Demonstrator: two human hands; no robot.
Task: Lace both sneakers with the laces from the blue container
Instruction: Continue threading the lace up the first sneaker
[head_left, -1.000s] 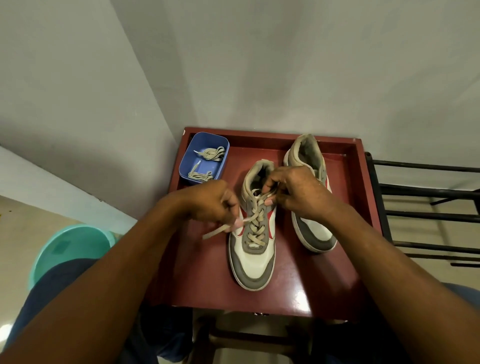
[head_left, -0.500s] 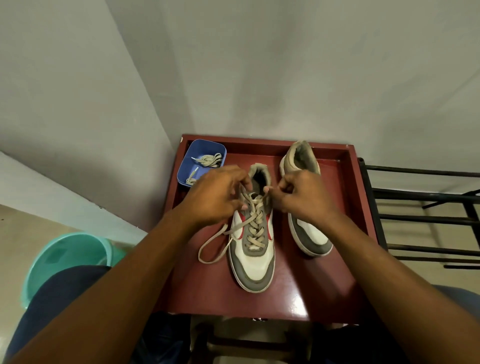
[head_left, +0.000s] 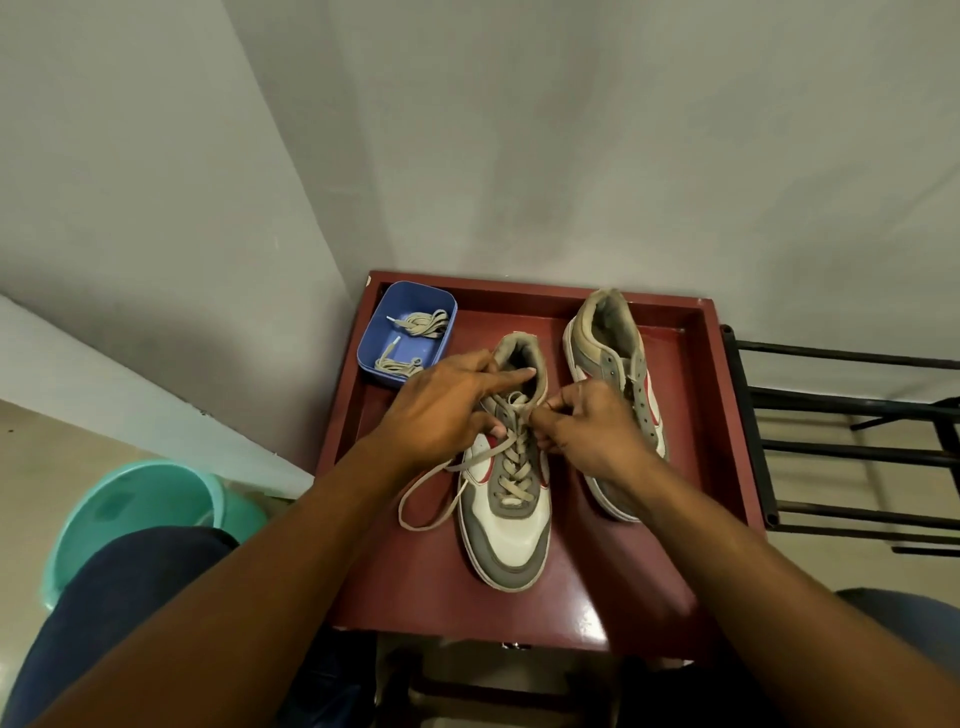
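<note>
Head view gives me both hands over the nearer sneaker (head_left: 506, 525), which lies toe toward the wearer on the red tray (head_left: 649, 582). On the left hand (head_left: 441, 410) I see the index finger (head_left: 511, 375) lying straight across the shoe's collar, while the lower fingers curl in and pinch the beige lace (head_left: 514, 467) by the upper eyelets. From under those fingers a slack loop of that lace runs out to the left and back to the shoe's side, resting on the tray. The right hand (head_left: 592, 431) has its fingertips (head_left: 563, 402) bunched together, pinching the lace's other run just right of the tongue, close to the left hand's fingers. Past the right knuckles lies the second sneaker (head_left: 608, 358), its eyelets bare. Beyond the left fingers, just apart from them, the blue container (head_left: 415, 299) holds two bundled laces (head_left: 422, 325). Off the tray I make out a teal bucket (head_left: 140, 512) left of the left forearm and a black rack (head_left: 831, 452) right of the right hand
</note>
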